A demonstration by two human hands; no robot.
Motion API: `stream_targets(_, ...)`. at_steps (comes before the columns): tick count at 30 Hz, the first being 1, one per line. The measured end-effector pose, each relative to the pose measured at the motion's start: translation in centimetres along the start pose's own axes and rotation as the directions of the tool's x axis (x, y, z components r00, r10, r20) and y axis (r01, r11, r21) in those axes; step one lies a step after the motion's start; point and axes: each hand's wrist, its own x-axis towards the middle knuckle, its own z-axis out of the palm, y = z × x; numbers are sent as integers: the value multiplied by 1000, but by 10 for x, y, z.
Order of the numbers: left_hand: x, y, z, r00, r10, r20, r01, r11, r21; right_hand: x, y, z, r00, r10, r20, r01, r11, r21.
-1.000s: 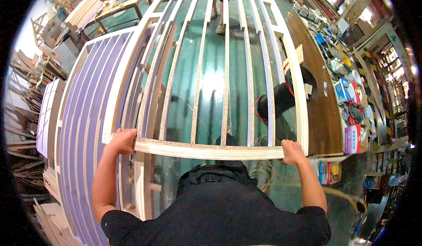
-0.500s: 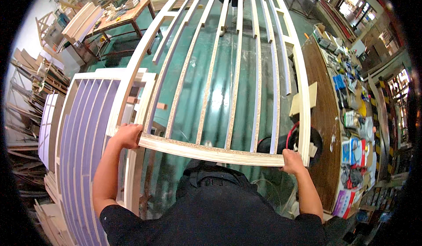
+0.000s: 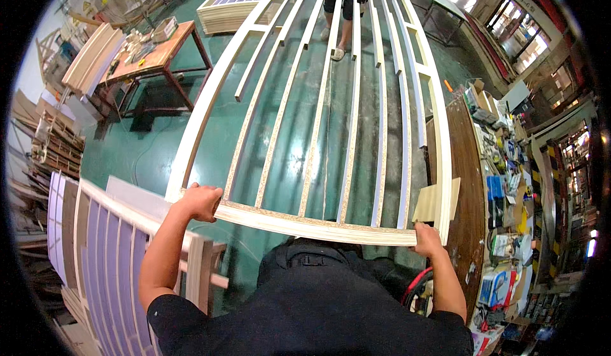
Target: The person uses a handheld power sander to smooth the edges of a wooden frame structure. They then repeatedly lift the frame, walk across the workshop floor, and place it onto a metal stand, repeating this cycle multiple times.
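Note:
A long, pale wooden door frame with several lengthwise slats (image 3: pixel 310 139) stretches from in front of my body to the far side. My left hand (image 3: pixel 202 202) is closed around the near-left corner of its end rail (image 3: pixel 318 226). Close to the near-right corner, my right hand (image 3: pixel 428 239) grips the same rail, fingers mostly hidden beneath it. The frame hangs above the floor. At its far end stands another person, whose dark shorts and legs (image 3: pixel 344 28) show between the slats.
Stacked frames with purple slats (image 3: pixel 109 254) stand at my left. A wooden workbench (image 3: pixel 149 63) holds tools at the back left, near another frame stack (image 3: pixel 232 20). Along the right runs a brown board surface (image 3: pixel 468 209) beside cluttered boxes and supplies (image 3: pixel 503 229).
I have moved forward with the frame in both hands. The purple-slatted stack and workbench have shifted nearer, and more of the other person's legs shows.

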Motion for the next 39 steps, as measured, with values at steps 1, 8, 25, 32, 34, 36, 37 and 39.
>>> stream_targets(1,22,-5,-12,1000,-4,-17,3,1000,-9,26,6,-9,1000,3,9,-3,1000,-1)
stream_targets(8,193,-73,-60,981,6,-196,0,1000,29,226,45,-41,998,-18,-52,17,1000,-17)
stream_targets(25,596,-245,-263,966,-46,-256,49,999,5,678,90,-233,987,-41,-156,35,999,-40)
stream_targets(32,744,-332,-361,974,-68,-216,67,998,-14,864,94,-302,993,-19,-114,8,996,-93)
stream_targets(34,783,-358,-386,971,-70,-229,65,997,-33,910,91,-325,995,-14,-99,3,994,-105)
stream_targets(36,819,-392,-407,972,-86,-218,81,996,-35,967,89,-332,993,-28,-119,13,993,-121)
stream_targets(37,835,-411,-419,974,-82,-213,77,997,-32,995,83,-336,995,-7,-103,-4,995,-99)
stream_targets(39,871,-449,-439,976,-82,-204,73,996,-50,1047,73,-343,989,-20,-148,9,997,-77)
